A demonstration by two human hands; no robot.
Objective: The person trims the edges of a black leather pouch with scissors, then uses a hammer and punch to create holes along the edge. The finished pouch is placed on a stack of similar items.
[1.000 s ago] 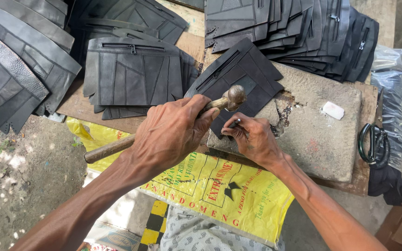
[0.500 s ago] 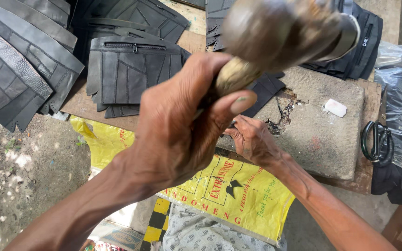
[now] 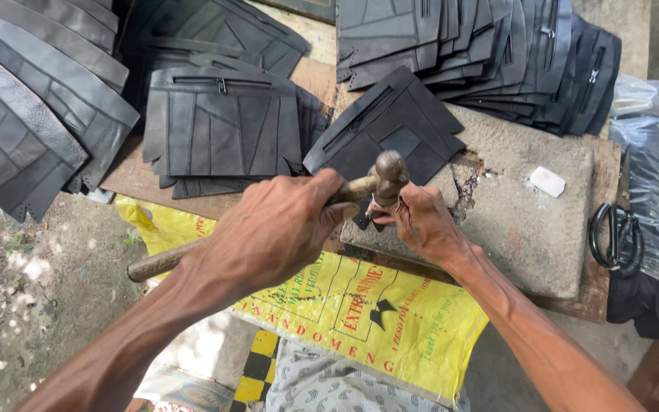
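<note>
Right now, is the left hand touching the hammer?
Touching. The head view shows the left hand wrapped around the wooden handle of the hammer, with the handle sticking out on both sides of the fist.

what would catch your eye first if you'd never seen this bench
The left hand in the centre grips a wooden-handled hammer, its head low over a dark panel lying on a grey stone slab. The right hand pinches something small under the hammer head; what it is cannot be told. Stacks of dark stitched panels fan out across the top and left, and a yellow sack hangs off the near edge.
</note>
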